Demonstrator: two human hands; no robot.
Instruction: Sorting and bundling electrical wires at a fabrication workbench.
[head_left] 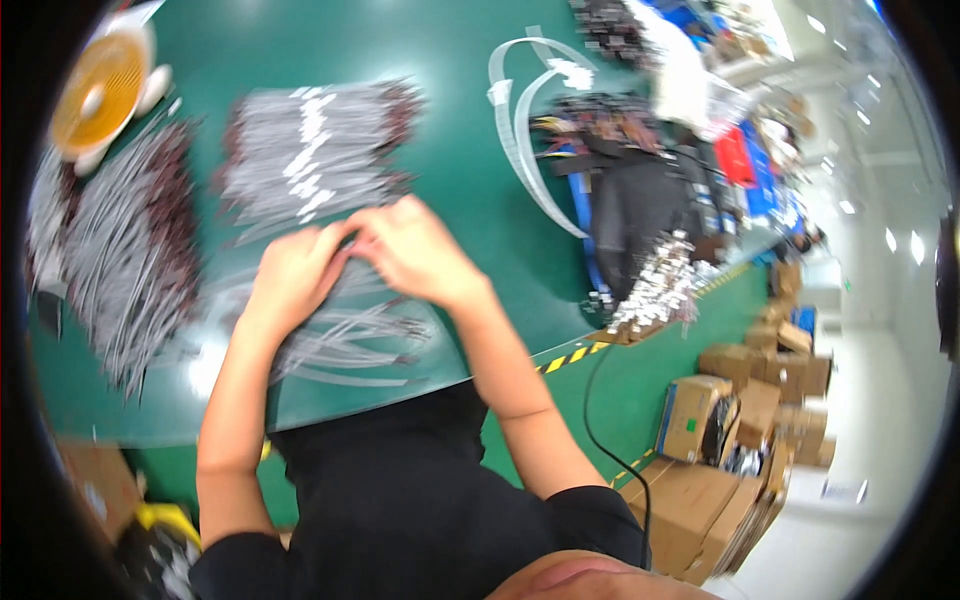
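My left hand [297, 272] and my right hand [412, 252] meet over the green table, fingertips bent and pinched close together. Whatever lies between the fingers is too small and blurred to make out. Just beyond them lies a wide bundle of grey cables [345, 140] with dark reddish-brown ends and white tags across its middle. Loose grey cables [345, 345] are spread beneath and nearer than my hands, partly hidden by them. At the left rests another thick pile of grey cables [130, 250] with dark ends.
An orange-yellow round reel [100, 95] stands at the far left. Clear looped strips [525, 140] lie right of centre. A black bag-like item [645, 205] and a heap of small silvery-white parts [660, 285] crowd the right side. Cardboard boxes [690, 500] stand on the floor beyond the striped edge.
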